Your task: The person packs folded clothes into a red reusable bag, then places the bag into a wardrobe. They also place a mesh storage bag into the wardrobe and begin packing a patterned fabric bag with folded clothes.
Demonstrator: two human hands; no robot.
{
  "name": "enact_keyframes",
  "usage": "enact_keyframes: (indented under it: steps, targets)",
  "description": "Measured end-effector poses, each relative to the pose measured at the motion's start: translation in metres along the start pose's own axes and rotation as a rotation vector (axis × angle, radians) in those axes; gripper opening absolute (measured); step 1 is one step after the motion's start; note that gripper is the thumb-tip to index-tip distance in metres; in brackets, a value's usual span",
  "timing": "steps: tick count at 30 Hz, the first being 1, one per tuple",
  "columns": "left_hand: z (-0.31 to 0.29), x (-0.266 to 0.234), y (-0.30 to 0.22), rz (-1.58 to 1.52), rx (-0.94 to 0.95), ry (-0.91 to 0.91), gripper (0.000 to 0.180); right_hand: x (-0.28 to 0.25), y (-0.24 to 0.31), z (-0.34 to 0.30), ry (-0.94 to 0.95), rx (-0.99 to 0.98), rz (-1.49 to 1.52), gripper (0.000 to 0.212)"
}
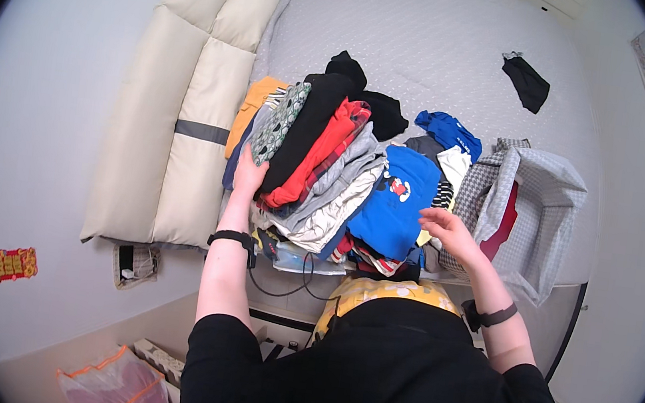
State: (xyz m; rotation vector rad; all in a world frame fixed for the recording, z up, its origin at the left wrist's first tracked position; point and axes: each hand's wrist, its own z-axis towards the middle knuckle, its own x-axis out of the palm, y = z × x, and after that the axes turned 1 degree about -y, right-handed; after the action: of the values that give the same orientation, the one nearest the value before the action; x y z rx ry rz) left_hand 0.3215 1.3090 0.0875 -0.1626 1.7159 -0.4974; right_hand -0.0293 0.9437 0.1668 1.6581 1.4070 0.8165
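Observation:
My left hand (pixel 249 175) is closed at the near end of a folded green patterned garment (pixel 280 128), its fingers partly hidden along the left side. That garment leans at the left of a row of folded clothes, against a black garment (pixel 304 131). A red garment (pixel 318 161), a grey one (pixel 339 174) and a white one (pixel 344 208) follow to the right. Over the right edge of a blue T-shirt (pixel 394 206) with a small printed figure, my right hand (pixel 448 231) hovers with fingers apart, holding nothing.
A grey checked fabric storage box (pixel 545 168) with a dark red cloth (pixel 502 223) inside stands at the right. Another blue garment (pixel 450 133) lies behind the T-shirt. Farther back on the bed (pixel 424 29) is a black garment (pixel 525 83). A padded cream headboard (pixel 210 99) borders the left.

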Motion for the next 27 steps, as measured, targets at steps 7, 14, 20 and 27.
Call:
enact_keyframes:
  steps: [7, 14, 20, 27]
  targets:
    - [0.046, -0.006, -0.010, 0.206, 0.007, 0.071, 0.060, 0.021, 0.024, -0.004, -0.034, 0.031, -0.045, 0.031]
    - [0.036, -0.068, -0.033, -0.113, 0.129, 0.090, 0.061, 0.036, 0.045, 0.012, -0.011, 0.061, -0.006, 0.032]
    - [-0.021, -0.128, -0.092, -0.882, 0.180, 0.281, 0.065, 0.062, 0.057, 0.047, 0.211, 0.031, 0.130, 0.061]
    - [-0.086, -0.132, -0.140, -1.351, 0.130, 0.634, 0.060, 0.073, 0.059, 0.093, 0.310, 0.122, 0.866, 0.082]
